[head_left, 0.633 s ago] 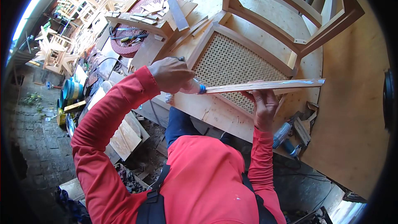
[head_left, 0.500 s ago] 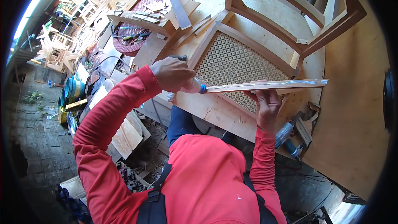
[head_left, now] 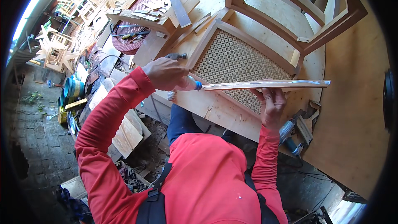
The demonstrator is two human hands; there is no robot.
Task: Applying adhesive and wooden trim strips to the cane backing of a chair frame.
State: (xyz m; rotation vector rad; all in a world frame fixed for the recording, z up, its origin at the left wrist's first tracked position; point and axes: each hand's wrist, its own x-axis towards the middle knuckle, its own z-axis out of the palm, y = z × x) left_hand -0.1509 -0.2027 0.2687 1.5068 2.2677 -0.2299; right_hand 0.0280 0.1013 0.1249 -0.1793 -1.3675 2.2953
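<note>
My left hand is wrapped round a clear plastic glue bottle with a blue cap. The cap's tip points right, at the left end of a wooden strip. A white line of glue runs along the strip's upper face to its right end. Fingers and thumb of my right hand pinch the strip from below. Under it lies a chair seat frame with a woven cane panel. A hammer's head shows just beyond my left hand; its handle is hidden.
A wooden chair frame stands at the back right of the workbench. A blue power tool and wood offcuts lie by my right forearm. Wood pieces cover a round red woven table at back left. Blue buckets stand on the floor.
The bottle and my left hand have shifted slightly left, so the cap sits just off the strip's end. My right hand and the strip have moved slightly right.
</note>
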